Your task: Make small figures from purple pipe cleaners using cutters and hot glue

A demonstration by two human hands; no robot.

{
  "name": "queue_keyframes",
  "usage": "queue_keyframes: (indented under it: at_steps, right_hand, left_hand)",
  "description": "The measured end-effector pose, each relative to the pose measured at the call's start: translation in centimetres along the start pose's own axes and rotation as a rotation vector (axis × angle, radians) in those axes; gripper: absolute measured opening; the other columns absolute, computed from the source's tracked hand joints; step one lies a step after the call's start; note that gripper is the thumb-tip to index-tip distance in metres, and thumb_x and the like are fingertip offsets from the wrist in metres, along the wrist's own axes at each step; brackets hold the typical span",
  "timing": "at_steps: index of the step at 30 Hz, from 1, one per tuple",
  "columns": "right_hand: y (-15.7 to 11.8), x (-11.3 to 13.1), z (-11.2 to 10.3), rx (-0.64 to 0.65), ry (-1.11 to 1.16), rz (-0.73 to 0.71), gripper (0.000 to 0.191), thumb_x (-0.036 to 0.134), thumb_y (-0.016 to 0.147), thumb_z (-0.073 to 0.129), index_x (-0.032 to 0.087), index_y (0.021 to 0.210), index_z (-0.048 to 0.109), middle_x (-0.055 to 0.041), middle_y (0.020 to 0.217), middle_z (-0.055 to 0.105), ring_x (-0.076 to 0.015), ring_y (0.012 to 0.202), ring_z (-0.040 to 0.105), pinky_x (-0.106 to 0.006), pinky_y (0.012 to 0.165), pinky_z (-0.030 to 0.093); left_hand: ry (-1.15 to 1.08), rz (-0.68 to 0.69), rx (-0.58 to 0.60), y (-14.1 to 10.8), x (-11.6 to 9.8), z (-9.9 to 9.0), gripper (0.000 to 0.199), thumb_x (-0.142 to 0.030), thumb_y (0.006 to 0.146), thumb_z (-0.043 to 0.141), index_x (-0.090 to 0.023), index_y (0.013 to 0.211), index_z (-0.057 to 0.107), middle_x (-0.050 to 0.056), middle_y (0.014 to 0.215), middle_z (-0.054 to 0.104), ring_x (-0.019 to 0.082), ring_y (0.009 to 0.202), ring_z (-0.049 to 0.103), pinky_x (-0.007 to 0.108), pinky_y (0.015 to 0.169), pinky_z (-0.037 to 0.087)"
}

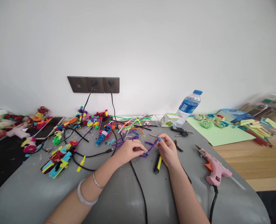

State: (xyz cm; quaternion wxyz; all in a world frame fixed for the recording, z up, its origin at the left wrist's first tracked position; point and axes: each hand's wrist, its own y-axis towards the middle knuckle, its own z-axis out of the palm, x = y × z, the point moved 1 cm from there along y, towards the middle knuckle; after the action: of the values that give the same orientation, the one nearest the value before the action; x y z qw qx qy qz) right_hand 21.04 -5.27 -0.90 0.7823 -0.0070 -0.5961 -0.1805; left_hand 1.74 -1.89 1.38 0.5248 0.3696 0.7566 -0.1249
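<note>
Between my two hands stretches a purple pipe cleaner (152, 146), bent into a loop at its left end. My left hand (131, 151) pinches it near that loop, with a ring on one finger and bracelets on the wrist. My right hand (167, 151), its nails painted blue, pinches the other end higher up. A thin metal tip shows beside the right fingers; what it belongs to is hidden. Just under the right hand lies a black and yellow tool (158, 163). More purple pipe cleaners (119, 143) lie behind the left hand.
A pink glue gun (216, 169) lies at the right. Behind stand a water bottle (188, 105) and a drink carton (168, 119), near car keys (182, 131). Pipe cleaner figures (61, 158), a phone (49, 127) and black cables (138, 180) spread over the grey table (119, 199).
</note>
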Motion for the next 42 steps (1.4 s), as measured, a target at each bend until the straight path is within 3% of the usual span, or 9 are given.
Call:
queue_keyframes:
  at_steps: [9,42]
  right_hand:
    - [0.03,-0.1,-0.06,0.011,-0.017,-0.021,0.024,0.045,0.076,0.074,0.024,0.079,0.063,0.0017,0.066,0.055,-0.0142,0.061,0.05,-0.025,0.057,0.041]
    - [0.05,-0.45,-0.26,-0.005,0.035,0.007,0.024,0.044,0.075,0.077,0.024,0.079,0.064,0.0021,0.065,0.056,-0.0131,0.062,0.049,-0.024,0.059,0.039]
  left_hand:
    - [0.015,-0.006,0.006,-0.04,0.21,0.07,0.015,-0.021,0.084,0.063,-0.018,0.088,0.077,0.004,0.081,0.065,0.012,0.067,0.054,0.021,0.06,0.038]
    - [0.004,-0.013,-0.015,-0.04,-0.3,0.12,0.014,-0.013,0.081,0.064,-0.017,0.086,0.076,0.002,0.08,0.065,0.009,0.064,0.049,0.021,0.06,0.037]
